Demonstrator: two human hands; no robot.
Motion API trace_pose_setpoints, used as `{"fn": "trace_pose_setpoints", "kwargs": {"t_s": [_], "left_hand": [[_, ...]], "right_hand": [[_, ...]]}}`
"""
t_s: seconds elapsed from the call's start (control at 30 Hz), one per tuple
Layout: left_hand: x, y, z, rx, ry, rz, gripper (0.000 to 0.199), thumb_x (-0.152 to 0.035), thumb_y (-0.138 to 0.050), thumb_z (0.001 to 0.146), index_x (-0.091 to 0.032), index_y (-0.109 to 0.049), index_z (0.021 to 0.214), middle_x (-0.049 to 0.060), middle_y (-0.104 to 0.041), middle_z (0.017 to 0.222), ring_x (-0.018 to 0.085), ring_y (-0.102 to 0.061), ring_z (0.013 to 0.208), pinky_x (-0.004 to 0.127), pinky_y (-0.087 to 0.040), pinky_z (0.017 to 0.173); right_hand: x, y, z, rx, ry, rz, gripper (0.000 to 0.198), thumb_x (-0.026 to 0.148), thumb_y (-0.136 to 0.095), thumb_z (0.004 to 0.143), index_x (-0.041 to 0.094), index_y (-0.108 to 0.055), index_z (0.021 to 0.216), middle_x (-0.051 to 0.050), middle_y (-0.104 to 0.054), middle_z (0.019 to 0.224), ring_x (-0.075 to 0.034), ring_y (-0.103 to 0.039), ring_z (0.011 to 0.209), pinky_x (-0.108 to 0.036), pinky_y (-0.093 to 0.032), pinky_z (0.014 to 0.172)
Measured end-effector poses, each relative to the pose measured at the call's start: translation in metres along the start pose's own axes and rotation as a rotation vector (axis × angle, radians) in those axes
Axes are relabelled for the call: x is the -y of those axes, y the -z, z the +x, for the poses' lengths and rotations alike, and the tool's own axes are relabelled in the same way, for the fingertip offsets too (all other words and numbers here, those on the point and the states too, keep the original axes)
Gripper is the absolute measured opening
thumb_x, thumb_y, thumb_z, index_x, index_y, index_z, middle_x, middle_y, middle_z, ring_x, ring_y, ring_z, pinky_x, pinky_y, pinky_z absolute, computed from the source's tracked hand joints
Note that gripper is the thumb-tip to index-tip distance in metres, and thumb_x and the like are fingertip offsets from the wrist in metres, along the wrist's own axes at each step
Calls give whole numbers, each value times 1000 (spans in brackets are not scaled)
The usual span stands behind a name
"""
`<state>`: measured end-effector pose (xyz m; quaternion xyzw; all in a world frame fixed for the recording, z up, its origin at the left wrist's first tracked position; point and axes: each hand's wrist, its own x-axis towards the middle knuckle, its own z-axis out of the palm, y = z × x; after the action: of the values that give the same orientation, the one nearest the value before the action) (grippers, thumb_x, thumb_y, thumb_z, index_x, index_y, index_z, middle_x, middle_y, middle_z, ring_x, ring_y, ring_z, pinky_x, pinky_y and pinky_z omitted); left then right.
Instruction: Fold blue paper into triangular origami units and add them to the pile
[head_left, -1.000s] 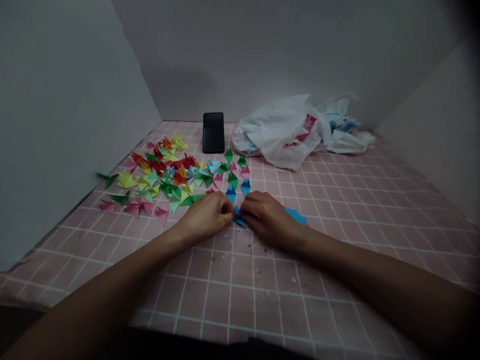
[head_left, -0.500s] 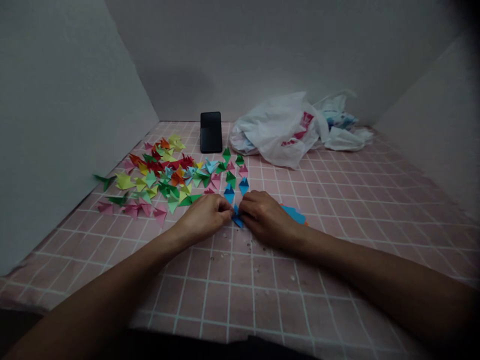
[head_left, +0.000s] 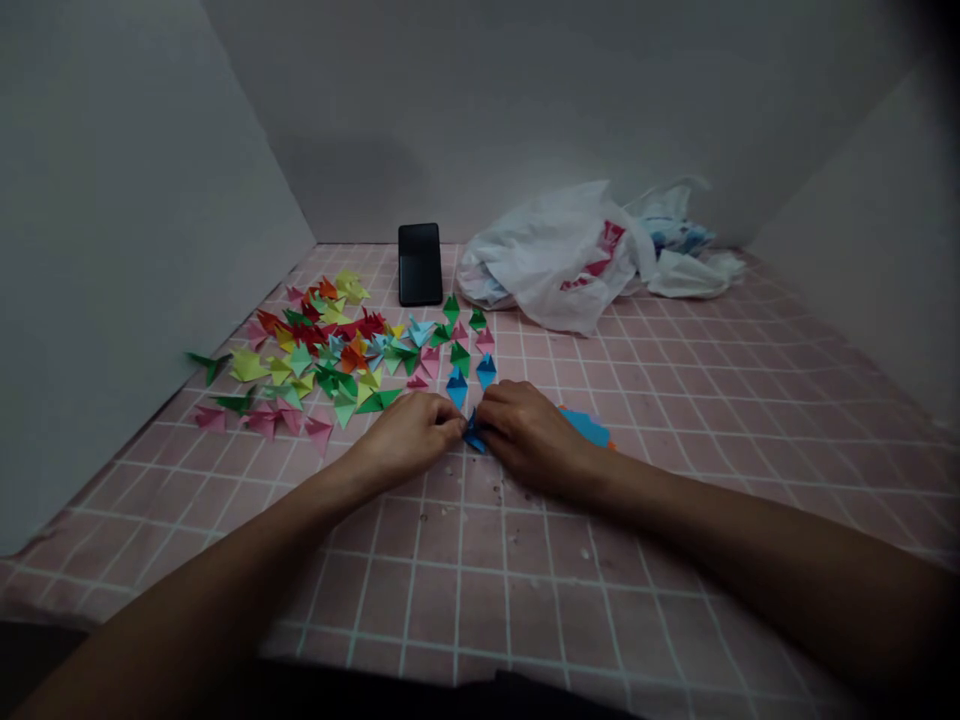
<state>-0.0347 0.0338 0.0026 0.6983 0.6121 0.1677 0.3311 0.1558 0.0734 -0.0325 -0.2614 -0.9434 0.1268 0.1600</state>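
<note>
Between my fingertips is a small folded piece of blue origami paper (head_left: 474,438), partly hidden by both hands. My left hand (head_left: 420,430) pinches its left side with thumb and forefinger. From the other side my right hand (head_left: 525,430) grips it with curled fingers. Just beyond the hands lie two blue folded papers (head_left: 457,387), with green and pink folded ones (head_left: 460,357) in rows behind them. A stack of blue paper sheets (head_left: 586,427), with orange edges showing, is partly covered by my right hand and wrist.
Many colourful folded paper cranes (head_left: 337,380) are heaped at the left. A black phone (head_left: 420,265) leans upright at the back. White plastic bags (head_left: 555,255) lie back right on the pink checked tablecloth (head_left: 420,600). Grey walls enclose three sides.
Both hands stay in nearly the same place. The blue paper between them looks narrower and more folded together, with less of it showing. The view has shifted very slightly.
</note>
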Motion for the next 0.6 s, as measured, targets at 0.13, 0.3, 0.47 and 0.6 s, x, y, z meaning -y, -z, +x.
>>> {"fn": "trace_pose_setpoints", "kwargs": {"t_s": [0.13, 0.3, 0.47, 0.6], "left_hand": [[1, -1, 1, 13, 24, -35, 25, -29, -53, 80, -18, -69, 66, 3, -66, 67, 19, -60, 67, 29, -38, 62], [1, -3, 4, 11, 70, -170, 24, -34, -56, 76, -19, -62, 58, -1, -54, 56, 15, -46, 55, 27, -31, 53], [1, -6, 4, -15, 68, -251, 19, -31, -61, 72, -20, -59, 57, -2, -52, 56, 13, -43, 55, 25, -31, 52], [2, -6, 4, -16, 70, -275, 16, -29, -61, 72, -19, -60, 59, -2, -53, 57, 14, -44, 56, 25, -31, 52]], "right_hand": [[1, 0, 1, 14, -10, 5, 11, 6, -58, 88, 12, -67, 84, -9, -65, 89, -20, -55, 82, -32, -37, 76], [1, 1, 1, 17, -12, -4, 11, 6, -58, 88, 13, -66, 83, -8, -65, 87, -19, -54, 79, -32, -37, 75], [2, 1, 1, 13, -15, -6, 13, 6, -57, 88, 13, -65, 81, -7, -63, 85, -19, -53, 78, -31, -36, 73], [2, 2, 1, 20, -16, 0, 12, 6, -58, 88, 13, -65, 81, -8, -64, 86, -19, -53, 79, -31, -36, 74]]}}
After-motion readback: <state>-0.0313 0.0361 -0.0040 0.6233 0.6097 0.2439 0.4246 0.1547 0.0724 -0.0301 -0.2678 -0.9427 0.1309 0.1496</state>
